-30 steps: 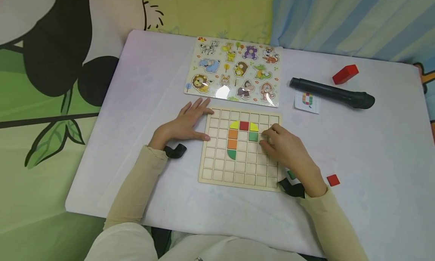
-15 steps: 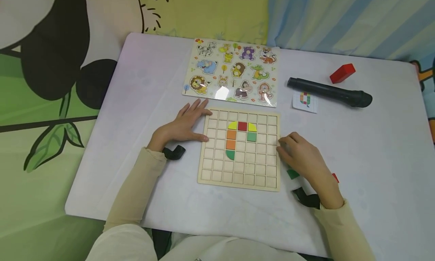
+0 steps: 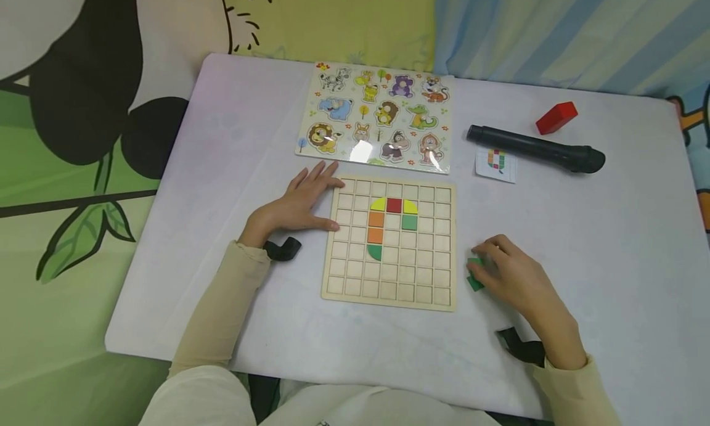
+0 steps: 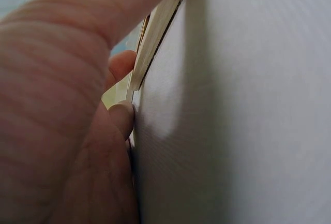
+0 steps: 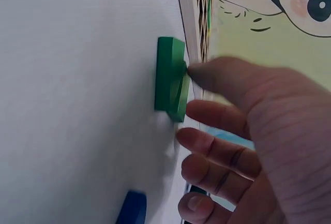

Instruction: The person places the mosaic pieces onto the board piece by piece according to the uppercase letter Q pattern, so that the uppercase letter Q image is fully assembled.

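Observation:
A light wooden grid board (image 3: 407, 289) lies mid-table, with yellow, red, orange and green tiles in some of its squares. My left hand (image 3: 296, 205) lies spread at its left side, thumb and a fingertip on the edge. Right of the board, my right hand (image 3: 513, 278) is at the green tiles (image 3: 474, 283). In the right wrist view, one green block (image 5: 164, 74) stands beside a slanted green piece (image 5: 179, 102). My thumb and index fingertips are right by that piece, spaced apart; whether they press on it is unclear.
An animal picture puzzle (image 3: 377, 114) lies behind the board. To the right are a black microphone-shaped object (image 3: 535, 148), a small pattern card (image 3: 495, 172) partly under it, and a red block (image 3: 557, 118). A blue piece (image 5: 132, 208) shows in the right wrist view.
My right hand has moved from the board's right squares, rightward and toward the near side, to the green tiles. It now hides the loose red tile. The left hand stays put.

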The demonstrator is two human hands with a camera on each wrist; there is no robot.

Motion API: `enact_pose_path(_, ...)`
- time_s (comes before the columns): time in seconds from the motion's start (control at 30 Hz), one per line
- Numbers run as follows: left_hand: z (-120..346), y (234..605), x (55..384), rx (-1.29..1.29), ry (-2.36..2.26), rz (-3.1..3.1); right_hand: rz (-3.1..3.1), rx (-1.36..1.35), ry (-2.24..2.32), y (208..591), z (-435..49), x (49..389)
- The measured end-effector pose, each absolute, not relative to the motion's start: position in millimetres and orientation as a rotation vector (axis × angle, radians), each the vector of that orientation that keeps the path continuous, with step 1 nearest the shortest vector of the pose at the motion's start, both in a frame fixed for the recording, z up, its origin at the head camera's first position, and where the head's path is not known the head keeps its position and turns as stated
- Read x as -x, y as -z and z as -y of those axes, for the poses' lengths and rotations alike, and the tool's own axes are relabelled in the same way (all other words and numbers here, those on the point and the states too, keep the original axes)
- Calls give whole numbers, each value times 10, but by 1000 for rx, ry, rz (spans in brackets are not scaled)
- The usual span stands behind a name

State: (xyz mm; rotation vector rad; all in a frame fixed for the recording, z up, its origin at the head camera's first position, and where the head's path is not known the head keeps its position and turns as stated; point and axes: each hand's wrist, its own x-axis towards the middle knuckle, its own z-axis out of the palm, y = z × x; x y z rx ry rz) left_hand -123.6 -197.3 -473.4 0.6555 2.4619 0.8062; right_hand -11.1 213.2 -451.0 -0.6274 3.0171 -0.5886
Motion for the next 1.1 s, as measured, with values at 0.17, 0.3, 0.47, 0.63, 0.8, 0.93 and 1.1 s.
enact_pose_path(0.17,1975,4742,1232,-655,-816,-2459,-2999,625,594,4509,-2213,46)
enact_pose_path(0.3,1988,4766,1231,-654,-818,-2458,-3021,585,584,4511,-2230,42)
enact_pose_path(0.47,1984,4763,1237,-669,-807,-2467,-3018,510,559,4504,-2240,50)
enact_pose_path(0.63,1972,4732,1240,-667,-802,-2467,-2984,481,564,4484,-2256,60)
enact_pose_path(0.8,1977,4741,1243,-670,-788,-2475,-2989,465,555,4482,-2246,89)
enact_pose_path(0.93,1979,4752,1242,-668,-796,-2474,-3008,476,542,4489,-2238,120)
enact_pose_path(1.1,1983,4762,1241,-668,-796,-2476,-3006,463,538,4480,-2210,146)
